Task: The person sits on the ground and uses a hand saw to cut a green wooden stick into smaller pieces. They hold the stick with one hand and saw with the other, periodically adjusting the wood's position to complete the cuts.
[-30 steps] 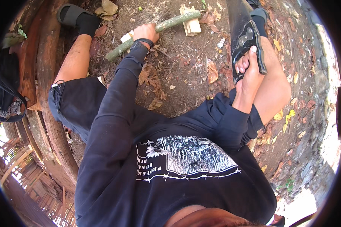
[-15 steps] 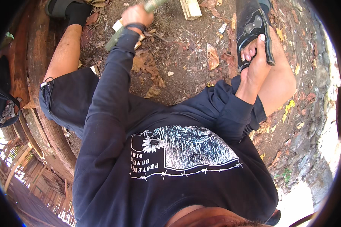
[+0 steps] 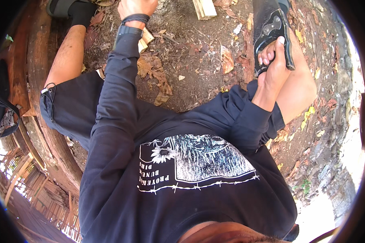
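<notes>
outdoor yard | bare soil (image 3: pixel 194 91) | fallen leaves (image 3: pixel 227 60) | logs (image 3: pixel 64 156) | wooden slats (image 3: pixel 48 199)

blk long-slv shirt (image 3: pixel 182 206), b/w flower print (image 3: pixel 207 162), dk shorts (image 3: pixel 71 103), blk wristband (image 3: pixel 136 17), blk sock (image 3: pixel 80 15)

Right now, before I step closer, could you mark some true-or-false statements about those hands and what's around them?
1. The right hand grips a black-handled handsaw. True.
2. The left hand touches that handsaw too. False: it is well apart, at the picture's top edge.
3. A pale wood block lies to the right of the left hand. True.
4. The sweatshirt is plain white. False: it is black with a pale print.
5. Dry leaves lie on the ground. True.
</notes>
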Demonstrator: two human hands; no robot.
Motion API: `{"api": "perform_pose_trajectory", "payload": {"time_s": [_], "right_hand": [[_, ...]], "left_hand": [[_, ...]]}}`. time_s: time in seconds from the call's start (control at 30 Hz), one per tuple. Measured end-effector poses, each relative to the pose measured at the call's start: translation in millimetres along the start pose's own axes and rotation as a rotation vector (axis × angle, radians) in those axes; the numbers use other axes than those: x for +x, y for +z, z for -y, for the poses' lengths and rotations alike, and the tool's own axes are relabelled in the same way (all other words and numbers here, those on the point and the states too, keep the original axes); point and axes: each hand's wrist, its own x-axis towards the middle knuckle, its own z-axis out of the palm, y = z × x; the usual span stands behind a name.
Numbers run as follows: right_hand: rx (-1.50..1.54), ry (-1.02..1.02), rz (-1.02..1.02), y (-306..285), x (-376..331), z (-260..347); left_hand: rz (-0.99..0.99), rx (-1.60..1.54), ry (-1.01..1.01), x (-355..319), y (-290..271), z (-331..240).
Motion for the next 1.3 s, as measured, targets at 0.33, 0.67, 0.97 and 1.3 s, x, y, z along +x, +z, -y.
{"api": "perform_pose_trajectory", "payload": {"time_s": [0.33, 0.67, 0.97, 1.3], "right_hand": [[-0.034, 0.075, -0.025, 0, 0, -1], [-0.028, 0.034, -0.013, -1, -1, 2], [0.032, 0.086, 0.001, 1, -1, -6], [-0.016, 0.035, -0.013, -3, -1, 0]], "left_hand": [[0.446, 0.118, 0.187, -53, 40, 10], [0.142, -0.102, 0.01, -29, 15, -8], [0.536, 0.143, 0.088, -50, 33, 4], [0.123, -0.128, 0.005, -24, -6, -20]]}}
